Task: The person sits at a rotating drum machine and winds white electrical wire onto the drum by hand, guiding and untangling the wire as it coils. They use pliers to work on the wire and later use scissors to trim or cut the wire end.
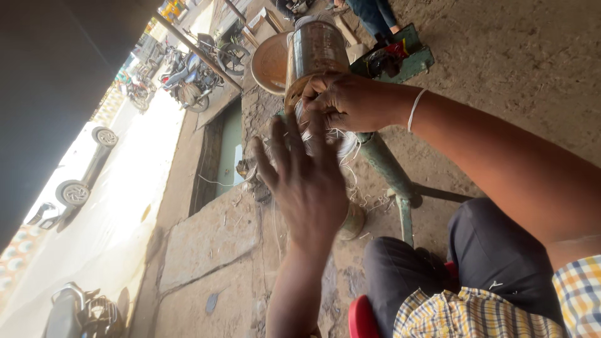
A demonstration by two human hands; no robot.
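Right hand (pixel 350 100) grasps white wire (pixel 341 143) at the metal cylinder (pixel 316 53) (far side); left hand (pixel 307 181) is released, fingers spread.

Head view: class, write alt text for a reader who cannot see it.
A seated person's right hand grips the base of a metal cylinder on a green stand, while the left hand is spread open before it. Thin white wire trails below; motorbikes stand beyond.

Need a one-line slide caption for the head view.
Right hand grips white wire under a metal cylinder; left hand hovers open nearby.
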